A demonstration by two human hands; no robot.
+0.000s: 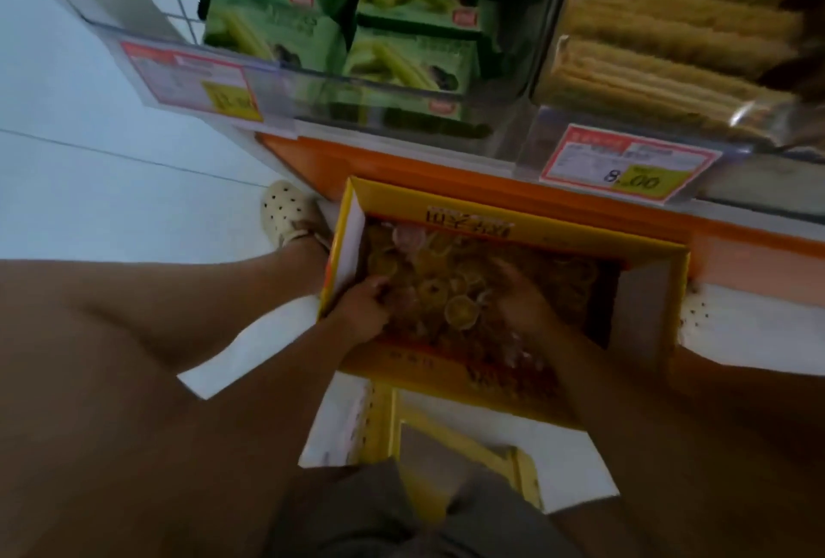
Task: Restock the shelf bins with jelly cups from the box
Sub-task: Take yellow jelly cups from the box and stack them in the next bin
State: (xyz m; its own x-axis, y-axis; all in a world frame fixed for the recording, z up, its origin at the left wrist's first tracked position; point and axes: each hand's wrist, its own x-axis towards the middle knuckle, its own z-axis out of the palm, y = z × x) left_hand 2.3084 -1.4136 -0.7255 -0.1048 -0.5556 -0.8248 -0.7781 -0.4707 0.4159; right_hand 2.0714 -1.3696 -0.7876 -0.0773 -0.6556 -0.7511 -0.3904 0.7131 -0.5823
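Observation:
An open yellow cardboard box (pixel 656 289) stands on the floor between my feet, against the orange shelf base. It is full of small yellow and pink jelly cups (pixel 460 307). Both hands are down inside it. My left hand (pixel 364 309) is at the box's left side with its fingers curled into the cups. My right hand (pixel 522 296) is near the middle, fingers curled around cups under it. The blur hides exactly which cups each hand holds.
Above the box, clear shelf bins hold green snack packs (pixel 312 30) on the left and tan wafer packs (pixel 669 43) on the right, with price tags (pixel 629 162) on their fronts. White box flaps (pixel 250 347) spread outward. Pale tiled floor (pixel 89 155) lies left.

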